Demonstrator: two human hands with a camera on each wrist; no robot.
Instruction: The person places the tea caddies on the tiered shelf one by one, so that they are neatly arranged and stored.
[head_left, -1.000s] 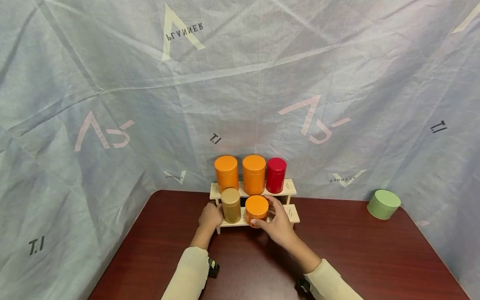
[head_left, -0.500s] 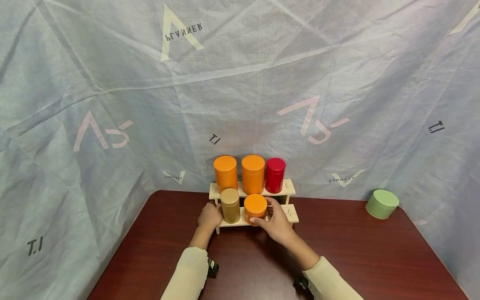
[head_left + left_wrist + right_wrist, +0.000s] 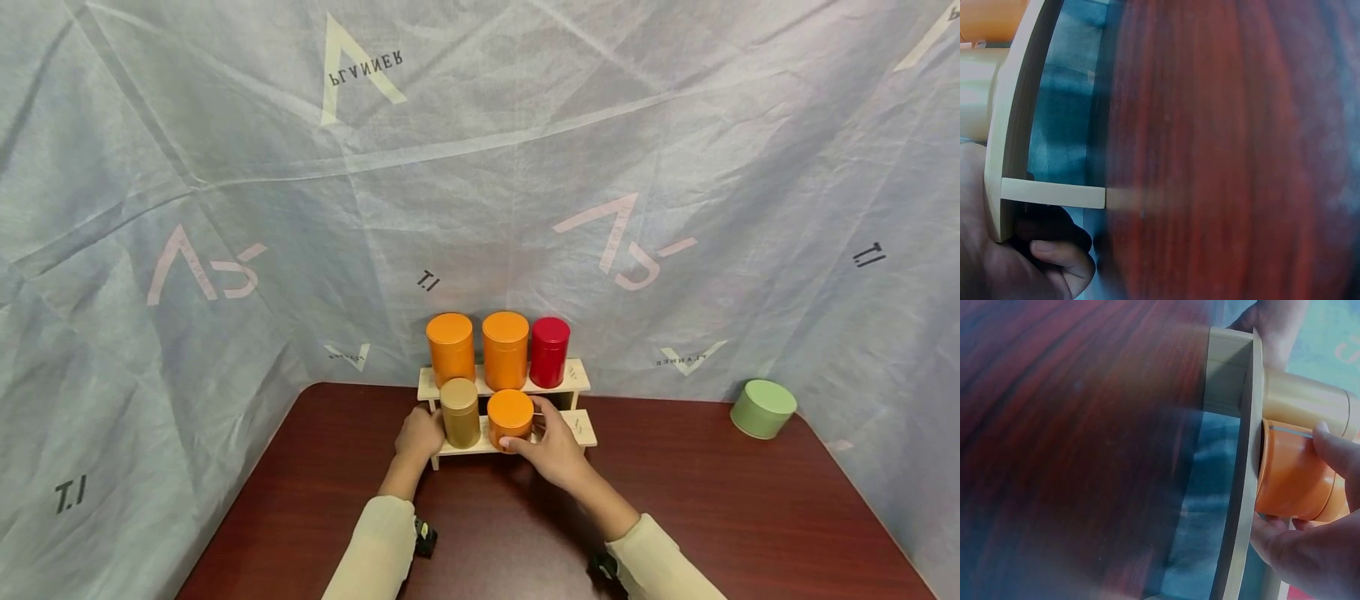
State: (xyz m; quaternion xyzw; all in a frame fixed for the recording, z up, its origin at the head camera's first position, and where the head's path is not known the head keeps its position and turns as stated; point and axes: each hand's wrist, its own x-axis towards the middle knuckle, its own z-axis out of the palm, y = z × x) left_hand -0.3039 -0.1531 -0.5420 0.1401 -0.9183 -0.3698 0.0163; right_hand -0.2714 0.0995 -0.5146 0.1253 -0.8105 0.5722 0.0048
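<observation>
A two-tier wooden rack (image 3: 581,427) stands at the back of the table, with tins on both tiers. My right hand (image 3: 557,450) holds a short orange tin (image 3: 511,417) on the lower tier, thumb at its front and fingers round its right side. Just left of that tin stands a gold tin (image 3: 461,415). At the lower tier's left end, my left hand (image 3: 420,432) grips the rack; the left wrist view shows curled fingers (image 3: 1063,256) below the board. On the upper tier are two tall orange tins (image 3: 452,348) (image 3: 506,350) and a red tin (image 3: 550,354).
A green tin (image 3: 763,410) lies near the table's back right corner. Grey printed cloth (image 3: 480,192) hangs behind and along both sides of the dark red wooden table (image 3: 675,483).
The short orange tin has shifted slightly back on the lower tier, with my right hand still holding it. My left hand has kept its place on the rack.
</observation>
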